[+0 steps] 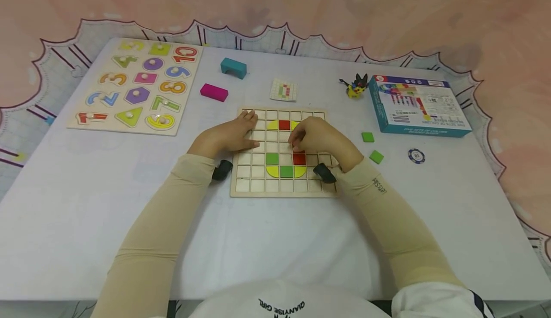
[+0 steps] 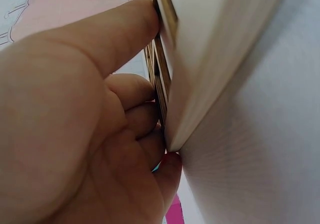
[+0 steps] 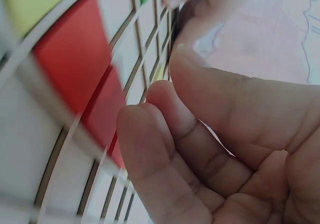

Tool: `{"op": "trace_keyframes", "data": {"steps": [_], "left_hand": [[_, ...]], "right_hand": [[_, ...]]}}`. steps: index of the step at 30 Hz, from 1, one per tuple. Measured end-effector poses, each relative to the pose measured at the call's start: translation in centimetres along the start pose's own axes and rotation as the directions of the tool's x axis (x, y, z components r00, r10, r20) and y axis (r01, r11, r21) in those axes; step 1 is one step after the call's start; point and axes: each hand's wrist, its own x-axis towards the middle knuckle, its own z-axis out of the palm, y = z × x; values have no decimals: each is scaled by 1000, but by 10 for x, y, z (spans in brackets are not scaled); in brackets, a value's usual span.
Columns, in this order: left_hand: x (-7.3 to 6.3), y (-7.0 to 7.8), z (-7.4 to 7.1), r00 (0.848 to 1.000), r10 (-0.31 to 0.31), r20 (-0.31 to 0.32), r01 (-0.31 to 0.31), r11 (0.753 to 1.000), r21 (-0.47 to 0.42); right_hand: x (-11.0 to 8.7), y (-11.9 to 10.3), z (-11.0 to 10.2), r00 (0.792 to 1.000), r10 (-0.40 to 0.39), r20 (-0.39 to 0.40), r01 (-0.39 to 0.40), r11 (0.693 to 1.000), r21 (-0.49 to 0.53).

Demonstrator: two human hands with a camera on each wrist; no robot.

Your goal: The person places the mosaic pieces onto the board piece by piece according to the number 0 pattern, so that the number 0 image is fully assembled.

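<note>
In the head view a wooden grid board (image 1: 258, 185) lies in the middle of the table. Set in its cells are red tiles (image 1: 299, 159), green tiles (image 1: 272, 159) and yellow rounded tiles (image 1: 272, 171). My left hand (image 1: 230, 134) rests on the board's left edge, thumb and fingers apart. Over the right-centre cells is my right hand (image 1: 320, 138), fingers bent and tips down at the board. The right wrist view has two adjoining red tiles (image 3: 75, 51), the farther one partly hidden behind the fingertips (image 3: 137, 124). A gap separates the thumb from the index finger there.
A small pattern card (image 1: 283, 90) lies beyond the board. A number puzzle (image 1: 139, 93), magenta block (image 1: 214, 92) and teal arch block (image 1: 234, 67) are on the left. Rightward lie loose green tiles (image 1: 376, 157), a poker chip (image 1: 416, 156), a toy figure (image 1: 356, 87) and a box (image 1: 419, 103).
</note>
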Motion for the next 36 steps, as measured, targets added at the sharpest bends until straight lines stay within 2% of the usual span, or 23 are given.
{"op": "trace_keyframes", "data": {"steps": [5, 12, 19, 29, 36], "left_hand": [[0, 0, 0, 1000, -7, -3, 7, 1000, -2], [-2, 2, -1, 1000, 3, -1, -3, 1000, 5], [-2, 2, -1, 1000, 6, 6, -6, 1000, 6], [-3, 3, -1, 1000, 4, 6, -4, 1000, 2], [-2, 3, -1, 1000, 7, 6, -7, 1000, -2]], "right_hand": [[-8, 21, -9, 999, 36, -24, -36, 999, 18], [-23, 55, -24, 989, 131, -71, -128, 990, 54], [-42, 85, -41, 979, 175, -105, -169, 984, 61], [-69, 121, -52, 945, 314, -88, -308, 948, 81], [-82, 138, -55, 928, 367, -68, -362, 929, 76]]}}
